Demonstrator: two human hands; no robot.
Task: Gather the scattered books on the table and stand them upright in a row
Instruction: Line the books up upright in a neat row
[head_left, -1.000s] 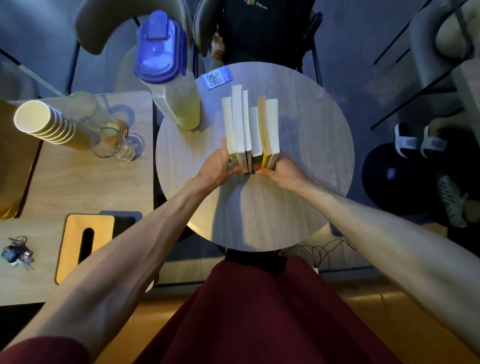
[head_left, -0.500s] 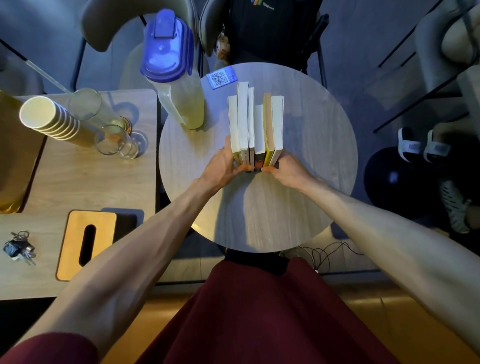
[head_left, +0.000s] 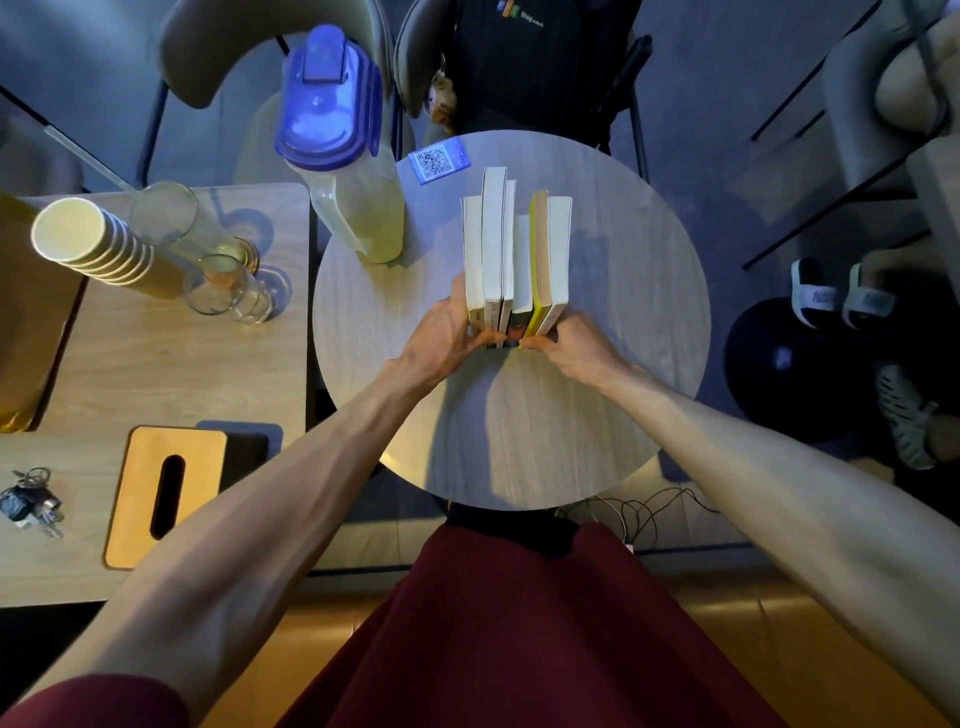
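Several books (head_left: 514, 254) stand upright, pressed together in one row near the middle of the round wooden table (head_left: 639, 291); I see their page edges from above, and one has a yellow cover (head_left: 537, 249). My left hand (head_left: 449, 335) presses against the row's left side, fingers curled round its near end. My right hand (head_left: 574, 345) presses the right side, fingertips on the near spines. The books are squeezed between both hands.
A pitcher with a blue lid (head_left: 337, 145) stands at the table's left rim, a QR card (head_left: 439, 161) behind the books. The side table to the left holds stacked paper cups (head_left: 88, 244), glasses (head_left: 223, 283), a wooden tissue box (head_left: 166, 493) and keys (head_left: 31, 501). Chairs stand behind.
The books and hands have barely moved; the hands stay clamped on the row, which looks slightly more squared up.
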